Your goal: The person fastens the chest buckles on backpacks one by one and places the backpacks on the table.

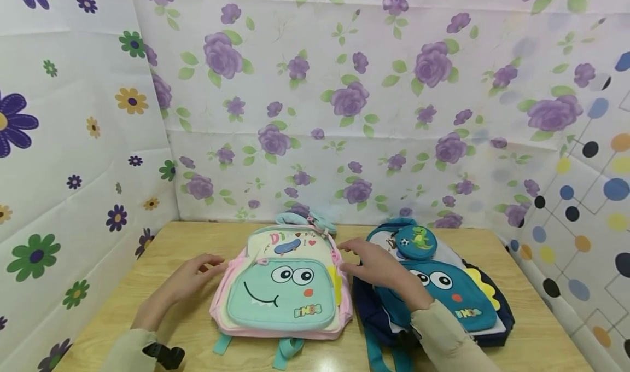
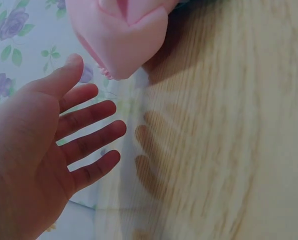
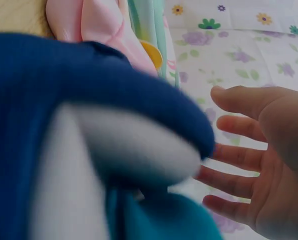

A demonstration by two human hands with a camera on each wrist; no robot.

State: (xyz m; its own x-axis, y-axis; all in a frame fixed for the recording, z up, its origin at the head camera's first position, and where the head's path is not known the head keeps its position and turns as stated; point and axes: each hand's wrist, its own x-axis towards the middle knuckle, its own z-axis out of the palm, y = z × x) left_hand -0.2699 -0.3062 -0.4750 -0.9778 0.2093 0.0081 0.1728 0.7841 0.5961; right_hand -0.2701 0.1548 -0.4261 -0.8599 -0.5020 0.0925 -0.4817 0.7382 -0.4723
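Observation:
A pink and mint backpack (image 1: pixel 281 292) with a smiling face lies on the table, its pink side also seen in the left wrist view (image 2: pixel 121 35). At its left side is my left hand (image 1: pixel 189 276), fingers spread and apart from the pink fabric in the left wrist view. My right hand (image 1: pixel 379 265) reaches over the left part of a navy and teal backpack (image 1: pixel 443 295), fingertips near the pink bag's right edge. In the right wrist view the right hand (image 3: pixel 269 150) has its fingers extended; whether it touches either bag, I cannot tell.
The wooden table (image 1: pixel 147 262) has floral cloth (image 1: pixel 315 115) behind it and patterned cloths at both sides. Teal straps (image 1: pixel 287 351) hang toward the front from both backpacks. A round dinosaur pouch (image 1: pixel 416 242) sits on top of the navy backpack.

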